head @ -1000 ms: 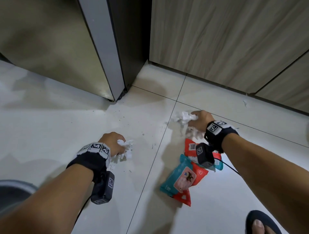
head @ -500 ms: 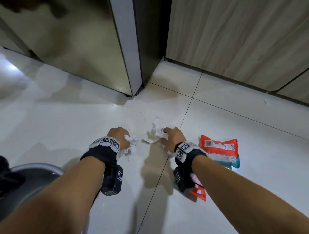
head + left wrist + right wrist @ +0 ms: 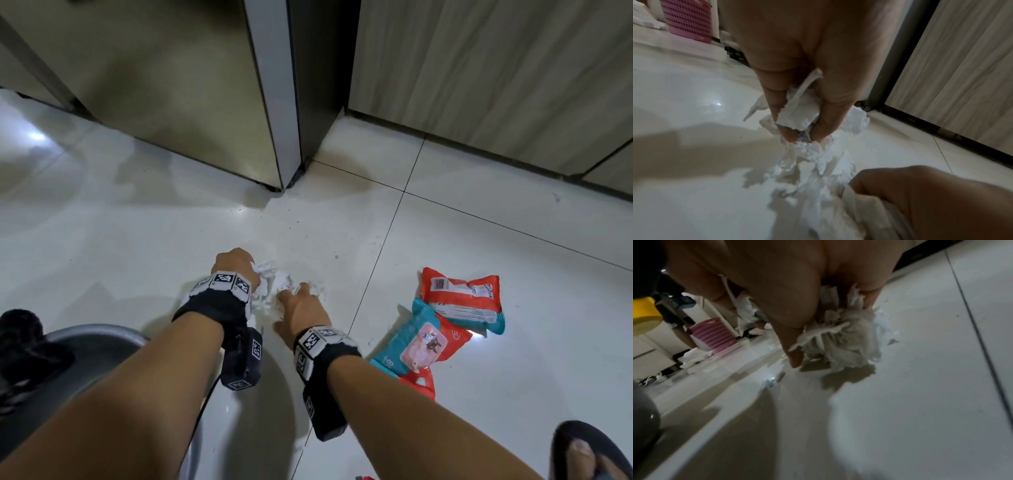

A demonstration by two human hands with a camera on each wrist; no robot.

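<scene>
Torn white tissue paper [image 3: 276, 283] lies in a clump on the pale tiled floor [image 3: 137, 246], between my two hands. My left hand [image 3: 255, 274] pinches a wad of it, and the left wrist view shows the wad [image 3: 797, 112] squeezed between fingers and thumb. My right hand [image 3: 298, 295] is just right of it, curled round another bunch of tissue [image 3: 844, 340] that it holds against the floor. Shreds [image 3: 813, 162] trail between both hands. Each wrist wears a black strap with a camera.
Two red-and-teal snack packets [image 3: 460, 296] [image 3: 421, 346] lie on the floor to the right. A grey metal bin [image 3: 99, 342] stands at lower left. A steel fridge [image 3: 191, 89] and wooden cabinets [image 3: 486, 75] stand behind. My sandalled foot [image 3: 589, 455] is at lower right. A pink basket [image 3: 686, 17] stands farther off.
My right hand has dragged its tissue leftward, away from the snack packets, until it meets the left hand's wad. The left hand has kept its grip and barely shifted.
</scene>
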